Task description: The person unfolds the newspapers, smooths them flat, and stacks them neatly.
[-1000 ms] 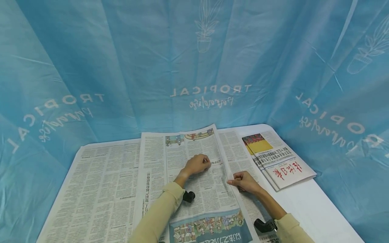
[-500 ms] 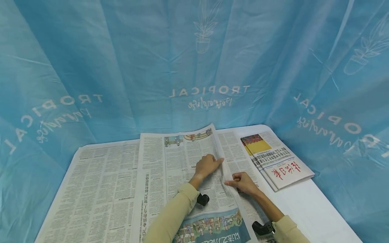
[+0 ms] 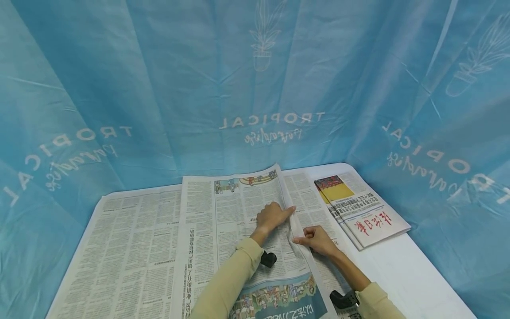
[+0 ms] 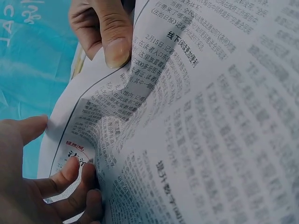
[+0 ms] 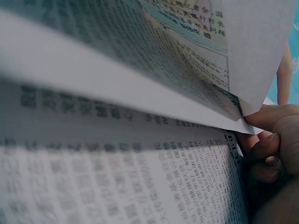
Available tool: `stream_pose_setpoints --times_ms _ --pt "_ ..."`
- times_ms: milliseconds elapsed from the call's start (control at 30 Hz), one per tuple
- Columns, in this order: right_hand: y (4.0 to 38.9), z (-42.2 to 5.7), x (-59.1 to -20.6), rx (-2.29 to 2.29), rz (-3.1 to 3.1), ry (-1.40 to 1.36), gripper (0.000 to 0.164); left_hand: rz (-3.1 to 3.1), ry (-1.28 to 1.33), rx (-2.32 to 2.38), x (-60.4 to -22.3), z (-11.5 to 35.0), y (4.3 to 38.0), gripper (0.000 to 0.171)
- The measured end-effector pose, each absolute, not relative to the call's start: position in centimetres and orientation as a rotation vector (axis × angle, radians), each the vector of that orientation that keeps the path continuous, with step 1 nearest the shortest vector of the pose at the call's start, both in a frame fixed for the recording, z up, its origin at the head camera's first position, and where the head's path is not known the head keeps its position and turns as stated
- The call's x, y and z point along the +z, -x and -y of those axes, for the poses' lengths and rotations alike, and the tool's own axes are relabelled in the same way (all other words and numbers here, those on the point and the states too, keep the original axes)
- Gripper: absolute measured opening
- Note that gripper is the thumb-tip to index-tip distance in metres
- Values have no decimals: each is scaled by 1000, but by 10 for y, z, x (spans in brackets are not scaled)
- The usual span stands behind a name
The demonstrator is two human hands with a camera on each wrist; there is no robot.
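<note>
A large newspaper sheet [image 3: 235, 235] with coloured drawings and a blue block lies over other spread pages. My right hand [image 3: 318, 239] pinches its right edge, the thumb [image 4: 117, 51] on top of the page in the left wrist view. Below that edge, in the right wrist view, the page gapes above a lower printed sheet [image 5: 140, 182]. My left hand [image 3: 272, 217] reaches over the sheet to the same edge, a little farther up. Its thumb and loosely bent fingers [image 4: 67, 175] are apart, near the buckled paper.
A folded newspaper stack [image 3: 368, 217] with red lettering lies at the right on the white table [image 3: 414, 266]. More newspaper [image 3: 135, 243] covers the left side. A blue curtain [image 3: 191, 88] hangs behind and on both sides.
My left hand has moved right across the page to its edge, then stayed there. My right hand keeps its hold on the edge in almost the same place.
</note>
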State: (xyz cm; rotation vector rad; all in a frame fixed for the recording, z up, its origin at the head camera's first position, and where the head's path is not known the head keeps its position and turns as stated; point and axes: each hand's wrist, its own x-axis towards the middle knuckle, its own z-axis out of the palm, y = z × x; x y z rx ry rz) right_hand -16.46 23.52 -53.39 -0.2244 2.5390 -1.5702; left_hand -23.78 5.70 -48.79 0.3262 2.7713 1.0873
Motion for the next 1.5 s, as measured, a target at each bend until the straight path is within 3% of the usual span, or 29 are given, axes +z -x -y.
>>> stream_pose_setpoints --times_ms 467,767,933,1133,1300,1500 --pt "169 -237 -541 -1603 -2502 239 54 -2613 -342 1252 -485 -44 245 43" --pt "168 -241 -539 -1641 -2400 218 37 -2428 -368 1481 -488 -32 246 36" --pt "169 -241 -537 -1707 -2306 119 44 -2347 -376 1556 -485 -25 245 32" --pt "169 -243 -541 -1690 -2368 274 32 -2160 -366 1650 -483 -15 248 26" --pt "167 -246 -543 -1696 -2410 359 33 -2012 -374 1675 -474 -6 250 22" --pt "165 -246 -543 -1720 -2393 383 32 -2025 -427 1586 -458 14 249 43"
